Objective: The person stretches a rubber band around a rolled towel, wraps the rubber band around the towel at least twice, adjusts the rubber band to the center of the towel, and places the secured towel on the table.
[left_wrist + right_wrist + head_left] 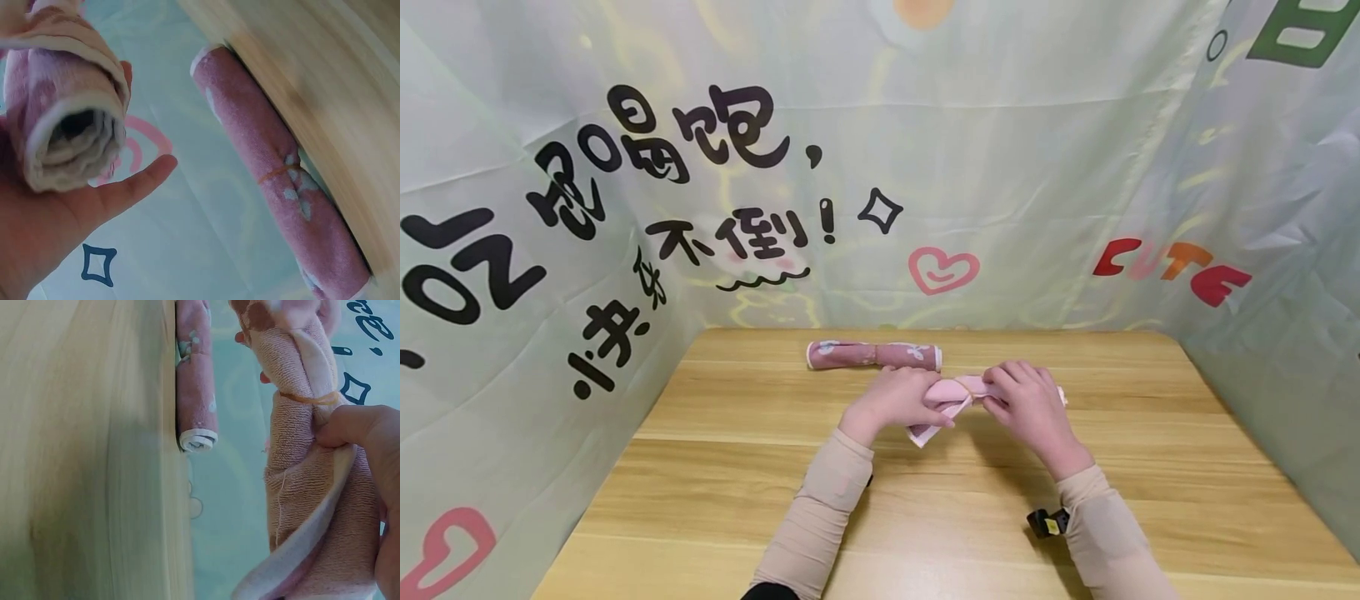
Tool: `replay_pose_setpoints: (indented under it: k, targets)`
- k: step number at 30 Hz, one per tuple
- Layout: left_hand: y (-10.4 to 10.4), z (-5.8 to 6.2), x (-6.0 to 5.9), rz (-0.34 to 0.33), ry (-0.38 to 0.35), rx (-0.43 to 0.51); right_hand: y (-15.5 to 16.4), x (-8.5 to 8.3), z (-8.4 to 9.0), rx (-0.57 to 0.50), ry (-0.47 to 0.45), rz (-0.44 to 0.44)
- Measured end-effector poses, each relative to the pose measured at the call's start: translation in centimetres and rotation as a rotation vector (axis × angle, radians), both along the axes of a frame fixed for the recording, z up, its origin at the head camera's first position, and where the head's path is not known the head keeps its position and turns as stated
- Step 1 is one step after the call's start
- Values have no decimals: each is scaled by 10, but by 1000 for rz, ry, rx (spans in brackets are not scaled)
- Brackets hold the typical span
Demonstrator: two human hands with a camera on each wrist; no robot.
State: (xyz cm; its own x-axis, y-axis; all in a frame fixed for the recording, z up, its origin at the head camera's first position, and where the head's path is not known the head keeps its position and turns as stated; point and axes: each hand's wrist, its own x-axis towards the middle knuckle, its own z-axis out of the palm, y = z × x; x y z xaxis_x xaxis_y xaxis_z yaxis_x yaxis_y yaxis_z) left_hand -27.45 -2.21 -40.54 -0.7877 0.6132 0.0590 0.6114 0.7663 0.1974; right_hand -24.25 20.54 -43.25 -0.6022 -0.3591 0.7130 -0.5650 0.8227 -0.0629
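Gripping a rolled pink towel point(958, 392) mid-air, both hands clamped: left hand point(898, 398), right hand point(1026, 404) at the rubber band point(310, 398). Band may slip; roll unravels.

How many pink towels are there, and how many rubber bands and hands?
Pink rolled towels: 2, the towel on the table and the towel in the hands.
Rubber bands: 2, the far band and the held band.
Hands: 2, left hand and right hand.
Total: 6.
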Motion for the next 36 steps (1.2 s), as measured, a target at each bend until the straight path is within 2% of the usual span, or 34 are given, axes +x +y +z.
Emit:
replay_pose_setpoints:
  k: [3, 6, 10, 14, 18, 24, 29, 36]
  targets:
    - [2, -1, 0, 19, 56, -51, -2, 1, 0, -4, -24, 3]
    - [2, -2, -1, 38, 145, -71, -3, 1, 0, 9, -59, 17]
    - [-1, -4, -1, 60, 273, -41, -4, -1, 0, 40, -94, 67]
    - [-4, -4, 0, 58, 372, 9, -4, -2, 1, 17, -104, 129]
    - [-4, -4, 0, 30, 457, 32, -5, -3, 0, -52, -82, 175]
    - [0, -5, 2, -49, 577, 79, -8, -4, 2, -112, -10, 228]
    - [1, -6, 3, -68, 631, 93, -10, -5, 2, -96, 8, 284]
    - [2, -5, 4, -75, 628, 51, -9, -4, -1, -95, -50, 341]
